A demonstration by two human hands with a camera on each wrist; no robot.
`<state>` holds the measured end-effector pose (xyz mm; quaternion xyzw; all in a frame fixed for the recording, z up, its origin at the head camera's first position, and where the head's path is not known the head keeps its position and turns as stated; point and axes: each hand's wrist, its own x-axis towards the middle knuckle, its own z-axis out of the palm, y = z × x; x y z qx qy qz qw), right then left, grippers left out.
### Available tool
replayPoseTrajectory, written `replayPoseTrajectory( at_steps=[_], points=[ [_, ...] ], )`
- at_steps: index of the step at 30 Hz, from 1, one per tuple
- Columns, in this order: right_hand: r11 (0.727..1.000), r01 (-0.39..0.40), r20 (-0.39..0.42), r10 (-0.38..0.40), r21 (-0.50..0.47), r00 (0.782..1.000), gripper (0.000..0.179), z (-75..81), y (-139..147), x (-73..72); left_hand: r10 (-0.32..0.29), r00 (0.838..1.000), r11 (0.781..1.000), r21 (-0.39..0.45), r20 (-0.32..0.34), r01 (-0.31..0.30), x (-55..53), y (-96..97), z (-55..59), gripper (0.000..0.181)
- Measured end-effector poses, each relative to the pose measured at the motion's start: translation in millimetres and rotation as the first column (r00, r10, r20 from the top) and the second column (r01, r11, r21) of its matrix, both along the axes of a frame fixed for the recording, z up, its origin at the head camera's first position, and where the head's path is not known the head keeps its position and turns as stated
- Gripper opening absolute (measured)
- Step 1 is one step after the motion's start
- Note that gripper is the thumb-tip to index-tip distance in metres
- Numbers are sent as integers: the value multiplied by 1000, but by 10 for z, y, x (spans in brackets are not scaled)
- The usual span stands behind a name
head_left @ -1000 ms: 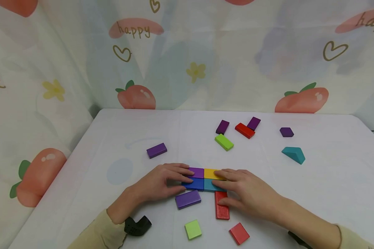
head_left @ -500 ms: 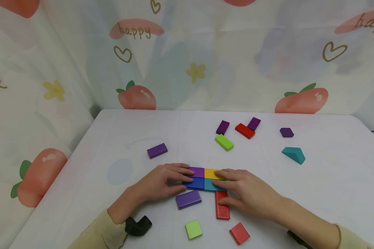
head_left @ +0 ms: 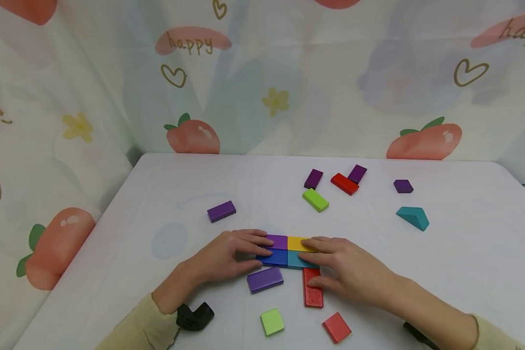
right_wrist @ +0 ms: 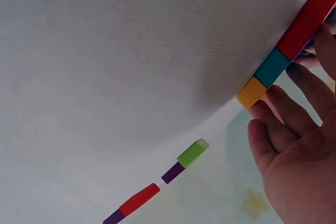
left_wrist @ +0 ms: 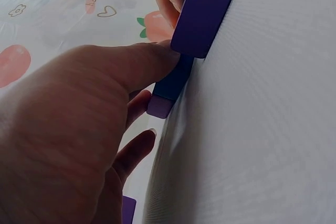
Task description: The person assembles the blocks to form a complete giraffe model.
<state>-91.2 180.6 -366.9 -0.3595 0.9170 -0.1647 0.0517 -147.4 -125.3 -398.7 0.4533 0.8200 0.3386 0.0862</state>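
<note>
Four-coloured flat blocks lie edge to edge in the head view: a purple block (head_left: pixel 280 241) and a yellow block (head_left: pixel 295 243) behind, a blue block (head_left: pixel 279 259) and a teal block (head_left: pixel 295 261) in front. My left hand (head_left: pixel 229 255) rests its extended fingertips on the purple and blue ones. From the other side, my right hand (head_left: pixel 352 267) lays its fingers on the yellow and teal ones, its thumb on a long red block (head_left: pixel 313 297) that meets the teal one. A loose purple block (head_left: pixel 265 280) lies close to my left thumb.
Nearer me are a light green square block (head_left: pixel 272 322) and a red square block (head_left: pixel 337 327). Further back lie a purple block (head_left: pixel 221 211), a green block (head_left: pixel 316 200), a red block (head_left: pixel 344 184) and a teal wedge-like block (head_left: pixel 413 218), with other dark purple pieces.
</note>
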Motion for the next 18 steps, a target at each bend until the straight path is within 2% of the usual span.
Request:
replayPoseTrajectory(
  at_steps=[8,18],
  points=[
    [1000,-7,-11,7,-8,1000,55,28,17,9,-3,1000,1000,-1,-15,3,-4,7,-12,34],
    [993,-22,-60,16,-113,998,46,109,38,30,10,1000,999,52,-8,-10,61,-19,55,33]
  ],
)
